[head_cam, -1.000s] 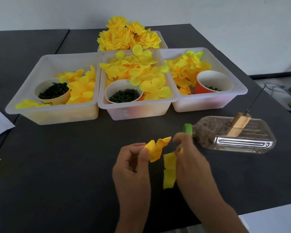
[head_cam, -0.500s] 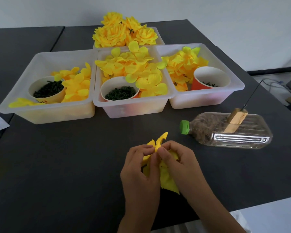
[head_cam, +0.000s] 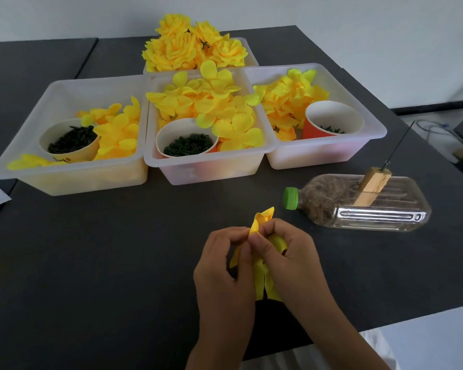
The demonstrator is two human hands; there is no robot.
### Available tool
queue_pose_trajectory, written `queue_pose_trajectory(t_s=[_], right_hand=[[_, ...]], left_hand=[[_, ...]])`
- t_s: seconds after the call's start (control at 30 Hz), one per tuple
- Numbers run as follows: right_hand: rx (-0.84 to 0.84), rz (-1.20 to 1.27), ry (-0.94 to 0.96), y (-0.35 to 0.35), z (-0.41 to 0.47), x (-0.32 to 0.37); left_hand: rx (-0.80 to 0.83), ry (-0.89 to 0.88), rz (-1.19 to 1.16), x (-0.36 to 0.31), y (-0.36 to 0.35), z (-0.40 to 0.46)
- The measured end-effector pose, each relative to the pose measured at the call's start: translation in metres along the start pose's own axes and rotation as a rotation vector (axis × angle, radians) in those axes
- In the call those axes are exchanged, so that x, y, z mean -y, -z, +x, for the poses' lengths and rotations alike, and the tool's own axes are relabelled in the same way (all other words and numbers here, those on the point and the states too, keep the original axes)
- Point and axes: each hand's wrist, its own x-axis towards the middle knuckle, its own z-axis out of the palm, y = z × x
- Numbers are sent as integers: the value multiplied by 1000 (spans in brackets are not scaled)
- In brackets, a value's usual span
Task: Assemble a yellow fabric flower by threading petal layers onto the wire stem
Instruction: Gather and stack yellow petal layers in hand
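Both hands have closed in together since a second ago: the left hand (head_cam: pixel 225 265) and right hand (head_cam: pixel 292 260) are now pinching the yellow petal layers (head_cam: pixel 261 279) between them, just above the dark worktop (head_cam: pixel 104 263), near the plastic bottle (head_cam: pixel 358 204).

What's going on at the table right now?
A person is working a yellow petal piece between both hands: the left hand and right hand pinch it above the dark table. Trays of loose petals sit behind. The wire, standing in a wooden block on a bottle, is bare.
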Motion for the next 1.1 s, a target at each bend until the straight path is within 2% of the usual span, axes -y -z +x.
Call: queue_pose_trajectory(t_s=[0.1,0.2,0.33,0.47,0.67,0.87,0.93,1.0,1.1], right_hand=[[19,113,-44,0,0,0],[-1,131,-61,-2,-1,0],[-178,5,4,-11,-8,0],[-273,19,19,-11,-7,0],[-192,38,-43,-4,-1,-6],[-174,-1,4,-1,-2,-8],[-119,-16,-9,0,-2,-9],[-18,-30,-26,3,-1,-8],[111,-95,-12,11,3,-10]], left_hand=[[46,94,-45,0,1,0],[28,111,-43,-2,0,0],[-7,26,40,-2,-5,-2],[14,-88,144,-1,-8,-1],[25,-82,105,-3,-9,-3],[101,94,-13,-8,-2,3],[132,230,-99,-8,0,5],[170,424,-288,-7,3,9],[297,606,-479,3,12,17]])
